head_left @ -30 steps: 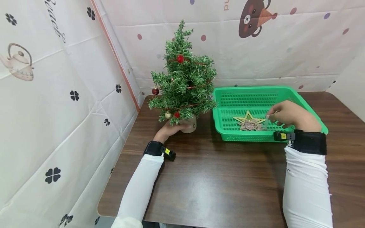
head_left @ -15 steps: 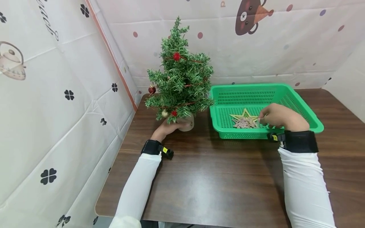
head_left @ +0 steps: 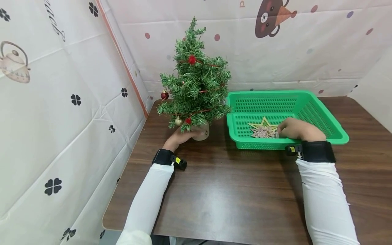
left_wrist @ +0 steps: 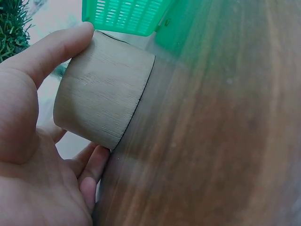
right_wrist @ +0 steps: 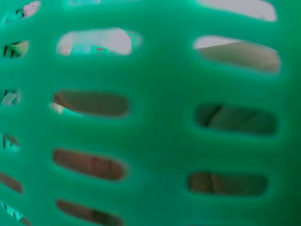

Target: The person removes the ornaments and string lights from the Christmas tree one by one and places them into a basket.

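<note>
A small artificial Christmas tree [head_left: 199, 81] stands upright at the table's back left, hung with a few red and gold ornaments. My left hand [head_left: 181, 134] grips its round wooden base [left_wrist: 103, 89], thumb along one side and fingers around the other. Inside the green basket [head_left: 257, 145] my right hand [head_left: 298, 129] has its fingers curled down, pinching a small clear, shiny piece [head_left: 276, 135] whose kind is too small to tell. Just left of those fingertips lie a gold-edged star [head_left: 264, 121] and a pinkish glittery ornament [head_left: 262, 132]. The basket wall [right_wrist: 160, 117] blocks most of the right wrist view.
The basket stands right of the tree, against the patterned cloth [head_left: 330, 44] at the back. Another cloth [head_left: 92, 143] hangs along the left side. Brown wooden tabletop [head_left: 226, 190] lies in front of both arms.
My right hand has moved left and lower into the basket, toward the glittery ornament, with the small clear piece at its fingertips. My left hand keeps its hold on the base.
</note>
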`<state>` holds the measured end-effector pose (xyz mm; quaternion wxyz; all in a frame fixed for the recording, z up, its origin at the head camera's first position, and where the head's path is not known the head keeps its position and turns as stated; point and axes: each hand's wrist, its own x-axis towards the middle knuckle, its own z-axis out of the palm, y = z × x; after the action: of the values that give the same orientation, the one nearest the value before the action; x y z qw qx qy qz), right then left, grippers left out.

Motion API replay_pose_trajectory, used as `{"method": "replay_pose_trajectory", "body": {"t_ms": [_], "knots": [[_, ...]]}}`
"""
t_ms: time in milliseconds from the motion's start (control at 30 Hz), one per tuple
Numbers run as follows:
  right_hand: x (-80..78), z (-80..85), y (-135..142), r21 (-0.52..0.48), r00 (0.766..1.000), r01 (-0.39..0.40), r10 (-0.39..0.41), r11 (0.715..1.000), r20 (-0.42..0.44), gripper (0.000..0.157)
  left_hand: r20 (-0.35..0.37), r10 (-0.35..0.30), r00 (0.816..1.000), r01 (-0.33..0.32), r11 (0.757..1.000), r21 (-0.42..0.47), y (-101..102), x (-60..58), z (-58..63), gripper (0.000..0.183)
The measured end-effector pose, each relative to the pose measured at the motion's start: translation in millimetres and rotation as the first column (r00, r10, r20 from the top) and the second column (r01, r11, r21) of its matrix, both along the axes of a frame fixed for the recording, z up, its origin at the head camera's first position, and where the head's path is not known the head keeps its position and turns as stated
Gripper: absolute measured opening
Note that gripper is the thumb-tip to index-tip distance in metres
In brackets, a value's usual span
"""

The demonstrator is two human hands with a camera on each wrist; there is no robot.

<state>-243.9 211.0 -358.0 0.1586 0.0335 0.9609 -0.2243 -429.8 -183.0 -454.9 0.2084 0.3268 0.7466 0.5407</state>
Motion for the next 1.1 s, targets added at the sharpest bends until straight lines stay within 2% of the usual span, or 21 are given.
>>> {"method": "replay_pose_trajectory", "body": {"t_ms": [67,133,233,367,467,600,667,733,833,900,1000,1100], "knots": [[-0.2,-0.4,0,0.019,1.0,-0.012,0.012,1.0,-0.017,0.02,-0.005,0.012,1.0,-0.012,1.0,0.0,-1,0.1,0.4,0.053],[1.6,0.6,0,0.034,1.0,-0.006,0.007,0.999,-0.028,0.024,-0.012,0.017,1.0,-0.017,1.0,-0.007,-1,0.4,-0.1,0.052],[6.5,6.0,-1,0.063,0.999,0.027,-0.025,0.998,-0.03,0.036,0.025,0.017,1.0,-0.017,1.0,-0.017,-1,3.8,0.8,0.055],[12.9,18.2,-5,0.086,0.997,0.066,-0.062,0.994,-0.049,0.047,0.091,0.067,0.994,-0.06,0.995,-0.077,-3,9.6,3.4,0.068],[14.6,28.2,-13,0.117,0.993,0.081,-0.07,0.99,-0.094,0.052,0.104,0.126,0.987,-0.112,0.986,-0.127,-5,12.4,4.4,0.081],[15.0,40.2,-30,0.15,0.974,0.133,-0.102,0.98,-0.201,0.058,0.119,0.151,0.981,-0.131,0.979,-0.158,-6,12.7,4.2,0.094],[18.0,45.1,-43,0.139,0.954,0.166,-0.123,0.976,-0.274,0.057,0.136,0.131,0.982,-0.107,0.98,-0.167,-8,10.2,4.2,0.095],[21.4,49.7,-58,0.119,0.923,0.192,-0.138,0.974,-0.358,0.052,0.144,0.087,0.986,-0.065,0.986,-0.157,-10,7.4,5.2,0.09],[25.9,55.9,-80,0.075,0.865,0.211,-0.151,0.975,-0.479,0.045,0.143,0.03,0.989,-0.009,0.99,-0.142,-12,1.6,6.5,0.085],[27.6,58.4,-95,0.043,0.825,0.216,-0.159,0.975,-0.543,0.041,0.133,0.02,0.991,0.0,0.988,-0.152,-14,-1.0,7.5,0.085],[27.6,59.0,-117,-0.004,0.773,0.2,-0.161,0.98,-0.614,0.034,0.135,0.006,0.991,0.017,0.985,-0.169,-15,-3.8,8.1,0.084],[26.3,57.0,-137,-0.038,0.734,0.179,-0.159,0.983,-0.66,0.026,0.119,-0.07,0.99,0.085,0.988,-0.126,-12,-6.3,7.6,0.067]]}}
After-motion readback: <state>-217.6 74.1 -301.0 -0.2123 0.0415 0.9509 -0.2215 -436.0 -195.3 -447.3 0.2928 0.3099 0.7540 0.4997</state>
